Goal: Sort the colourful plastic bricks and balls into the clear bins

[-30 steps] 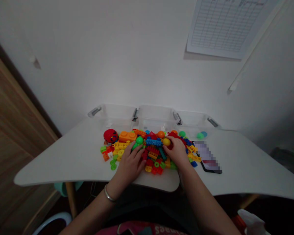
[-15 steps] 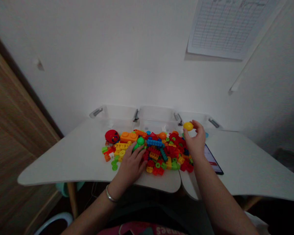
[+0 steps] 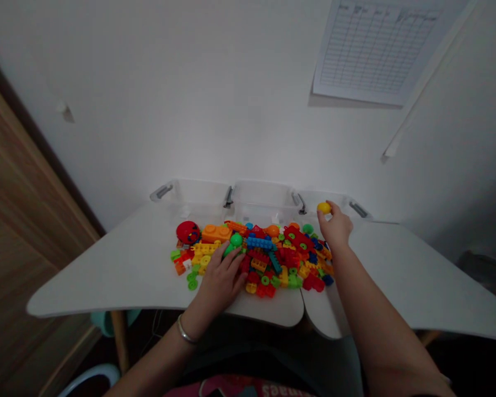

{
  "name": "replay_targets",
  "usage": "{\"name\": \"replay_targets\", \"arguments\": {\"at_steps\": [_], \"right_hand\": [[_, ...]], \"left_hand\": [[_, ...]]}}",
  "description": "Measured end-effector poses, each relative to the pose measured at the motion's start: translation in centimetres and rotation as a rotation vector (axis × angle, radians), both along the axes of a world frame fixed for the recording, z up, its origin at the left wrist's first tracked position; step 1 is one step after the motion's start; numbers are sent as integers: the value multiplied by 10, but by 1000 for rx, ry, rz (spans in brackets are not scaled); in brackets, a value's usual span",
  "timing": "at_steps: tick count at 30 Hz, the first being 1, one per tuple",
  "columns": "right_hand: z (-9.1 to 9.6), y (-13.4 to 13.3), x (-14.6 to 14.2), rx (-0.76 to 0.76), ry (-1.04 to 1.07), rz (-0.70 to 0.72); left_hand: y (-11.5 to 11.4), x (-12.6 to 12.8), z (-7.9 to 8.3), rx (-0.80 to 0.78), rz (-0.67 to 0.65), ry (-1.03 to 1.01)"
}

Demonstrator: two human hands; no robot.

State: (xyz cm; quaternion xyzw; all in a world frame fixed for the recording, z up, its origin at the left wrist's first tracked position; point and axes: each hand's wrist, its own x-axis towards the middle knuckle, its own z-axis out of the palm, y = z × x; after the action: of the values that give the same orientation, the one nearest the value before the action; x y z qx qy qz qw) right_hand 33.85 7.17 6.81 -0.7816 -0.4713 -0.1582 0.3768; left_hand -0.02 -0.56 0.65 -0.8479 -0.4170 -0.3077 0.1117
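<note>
Yellow ball (image 3: pixel 323 208): held raised at the far right, beyond the pile.
Left hand (image 3: pixel 220 278): laid with fingers spread over the near left side of the brick pile (image 3: pixel 259 263); whether anything is gripped cannot be told.
Right hand (image 3: pixel 335 227): pinched around the ball, just before or above the rightmost clear box (image 3: pixel 312 202).
Slip: the ball could be dropped if the pinch were loosened, being round.
Ball's look: plain yellow, partly covered by fingertips.
</note>
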Motion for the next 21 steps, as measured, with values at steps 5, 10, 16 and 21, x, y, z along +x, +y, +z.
{"name": "replay_targets", "arguments": {"at_steps": [5, 10, 16, 21], "right_hand": [[1, 5, 0, -157, -160, -43], [-4, 5, 1, -201, -327, -26], [-11, 3, -2, -153, -370, -27], [-9, 2, 0, -193, -323, 10]], "left_hand": [[1, 1, -1, 4, -10, -4], [3, 1, -2, 4, -14, -11], [3, 3, -2, 3, -7, -7], [2, 3, -1, 3, -12, -1]]}}
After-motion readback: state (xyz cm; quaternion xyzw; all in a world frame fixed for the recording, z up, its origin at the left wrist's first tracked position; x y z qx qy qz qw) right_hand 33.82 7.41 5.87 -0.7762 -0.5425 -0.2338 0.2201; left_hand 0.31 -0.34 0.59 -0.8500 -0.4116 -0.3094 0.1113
